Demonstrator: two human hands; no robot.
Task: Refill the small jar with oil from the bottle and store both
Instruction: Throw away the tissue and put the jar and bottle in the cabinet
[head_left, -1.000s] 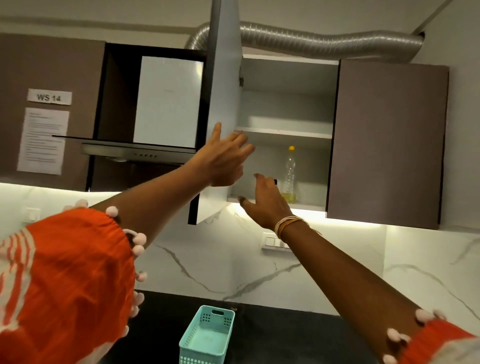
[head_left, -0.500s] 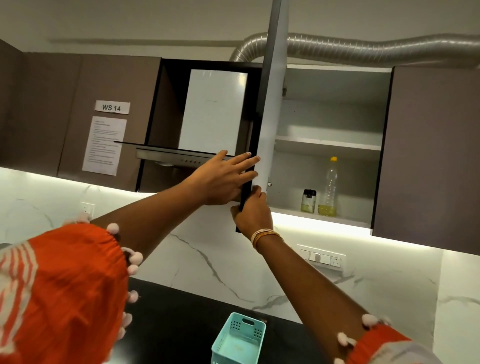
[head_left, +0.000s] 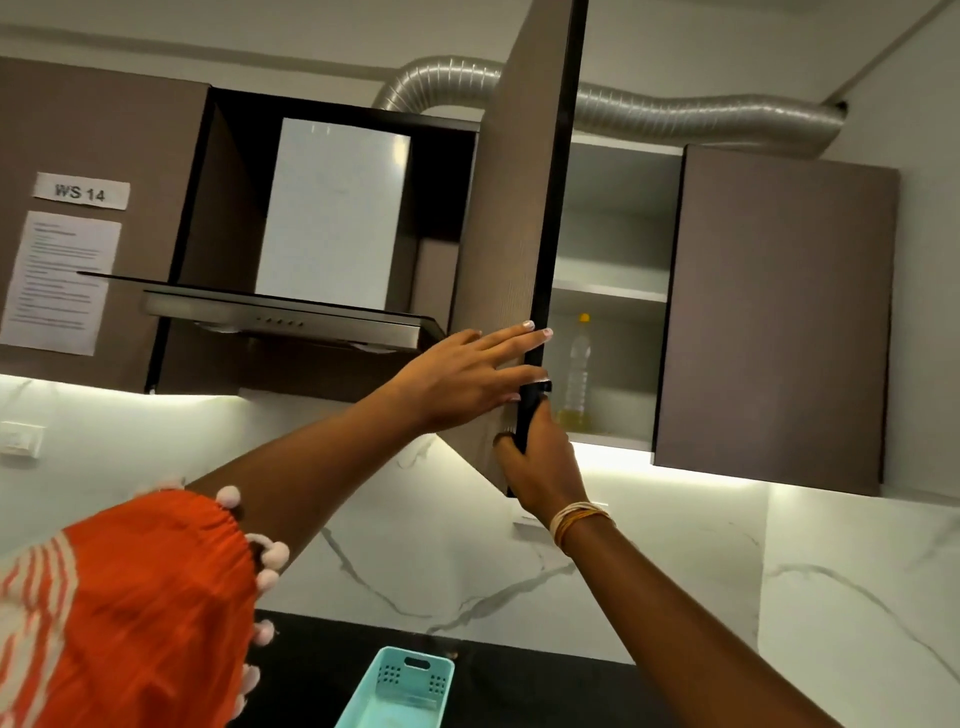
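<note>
Swinging the brown wooden cabinet door (head_left: 511, 218) further shut: left hand (head_left: 462, 379) flat against it, right hand (head_left: 537, 457) gripping its edge. Clear plastic oil bottle (head_left: 577, 374) shelved behind it, jar now hidden; storing nearly finished.

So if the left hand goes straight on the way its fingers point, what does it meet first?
The left hand lies flat on the cabinet door, fingers pointing right. Past the door's edge, the oil bottle on the shelf seems the first thing in line, though depth is unclear.
</note>
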